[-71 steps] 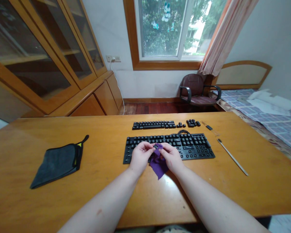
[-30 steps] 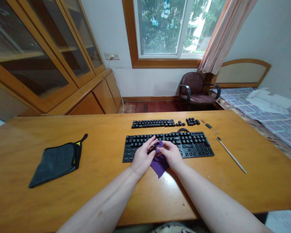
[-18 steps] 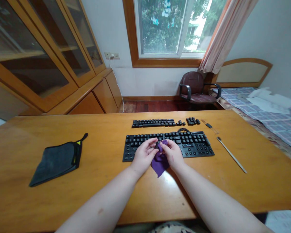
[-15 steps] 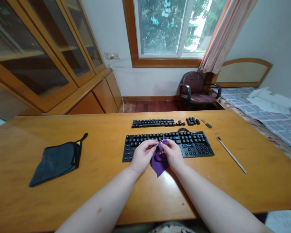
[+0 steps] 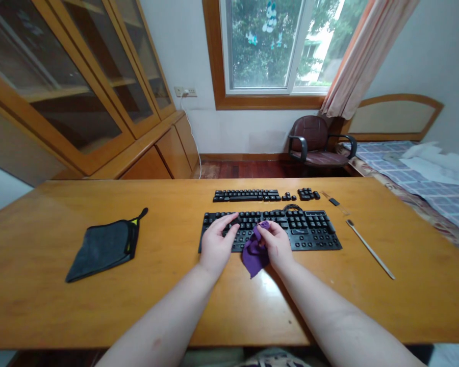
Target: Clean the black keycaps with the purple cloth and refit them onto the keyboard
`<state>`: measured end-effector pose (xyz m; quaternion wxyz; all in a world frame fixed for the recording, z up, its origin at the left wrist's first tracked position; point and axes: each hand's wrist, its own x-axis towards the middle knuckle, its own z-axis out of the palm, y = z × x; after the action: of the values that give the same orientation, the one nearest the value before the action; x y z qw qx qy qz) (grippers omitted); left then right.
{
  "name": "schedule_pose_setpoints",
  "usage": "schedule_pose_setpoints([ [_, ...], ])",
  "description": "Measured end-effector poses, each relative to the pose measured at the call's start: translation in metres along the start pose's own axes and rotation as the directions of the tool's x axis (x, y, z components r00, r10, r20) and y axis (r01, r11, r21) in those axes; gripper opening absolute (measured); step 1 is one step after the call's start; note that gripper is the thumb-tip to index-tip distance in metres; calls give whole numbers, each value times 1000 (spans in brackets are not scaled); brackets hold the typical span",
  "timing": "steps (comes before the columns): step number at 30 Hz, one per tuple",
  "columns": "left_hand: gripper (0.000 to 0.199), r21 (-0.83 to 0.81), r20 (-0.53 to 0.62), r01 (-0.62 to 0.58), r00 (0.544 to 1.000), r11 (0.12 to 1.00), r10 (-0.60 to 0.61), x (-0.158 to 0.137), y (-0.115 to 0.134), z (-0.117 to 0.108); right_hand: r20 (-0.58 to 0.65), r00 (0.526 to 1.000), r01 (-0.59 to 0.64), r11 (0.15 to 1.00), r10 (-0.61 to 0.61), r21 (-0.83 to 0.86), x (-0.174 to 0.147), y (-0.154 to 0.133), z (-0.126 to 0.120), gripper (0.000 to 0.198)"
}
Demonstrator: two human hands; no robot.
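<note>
- A purple cloth (image 5: 254, 255) hangs from the right hand (image 5: 277, 247) of a person at a wooden desk (image 5: 137, 316), pinched between thumb and fingers, its loose corner pointing down toward the near edge.
- The cloth falls on the inner side of that grip, filling much of the space between the two hands; the left hand (image 5: 216, 244) is the farther from it and does not touch it.
- Left thumb and forefinger stand a little apart above the keys. From where I stand, I cannot tell whether something small and dark sits between them.
- Beneath both hands lies a black keyboard (image 5: 311, 229), its long axis running left to right, across the line of the forearms. The left hand is over its left part, the right hand nearer its middle.
- Just beyond, loose keycaps (image 5: 247, 195) lie in rows parallel to the keyboard's far edge; to their right is a small dark tool with wire ends (image 5: 334, 202), then a slim brush (image 5: 371, 250) set at a slant.
- Hard to make out: the keys under the fingers and cloth are hidden, black blends into black, and the right fingertips are partly lost in purple folds. The lower right rows appear capless.
</note>
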<state>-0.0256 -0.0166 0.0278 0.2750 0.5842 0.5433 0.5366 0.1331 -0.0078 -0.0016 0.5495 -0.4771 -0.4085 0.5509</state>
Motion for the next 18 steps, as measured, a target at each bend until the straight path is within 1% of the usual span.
schedule_pose_setpoints([
  [2,31,-66,-78,8,997,998,-13,11,10,-19,-3,1000,-8,1000,8,-2,-1,0,0,24],
  [4,37,-136,-120,28,992,990,-44,24,11,-40,-4,1000,-3,1000,3,1,-1,1,0,24],
  [5,40,-147,-98,54,993,988,-69,31,7,-50,-5,1000,3,1000,-3,4,-1,1,0,24],
  [7,41,-85,40,117,993,989,-114,40,-11,-66,-6,1000,9,1000,-9,11,-1,2,0,24],
  [8,40,-48,72,126,990,991,-122,43,-22,-73,-3,1000,9,1000,-9,14,-1,3,0,24],
  [9,40,-21,74,127,989,992,-125,44,-34,-78,2,1000,7,1000,-7,16,-1,4,0,24],
  [11,39,36,78,145,986,989,-148,46,-56,-87,4,1000,1,1000,-1,15,0,4,0,25],
  [13,38,104,88,132,986,986,-141,47,-70,-93,-1,1000,-2,1000,2,10,0,4,1,26],
  [16,36,154,91,126,986,980,-141,49,-76,-97,-6,1000,-2,1000,2,-4,0,3,1,27],
  [18,34,182,132,125,980,975,-150,50,-75,-97,-5,1000,-1,1000,1,-13,0,2,1,26],
])
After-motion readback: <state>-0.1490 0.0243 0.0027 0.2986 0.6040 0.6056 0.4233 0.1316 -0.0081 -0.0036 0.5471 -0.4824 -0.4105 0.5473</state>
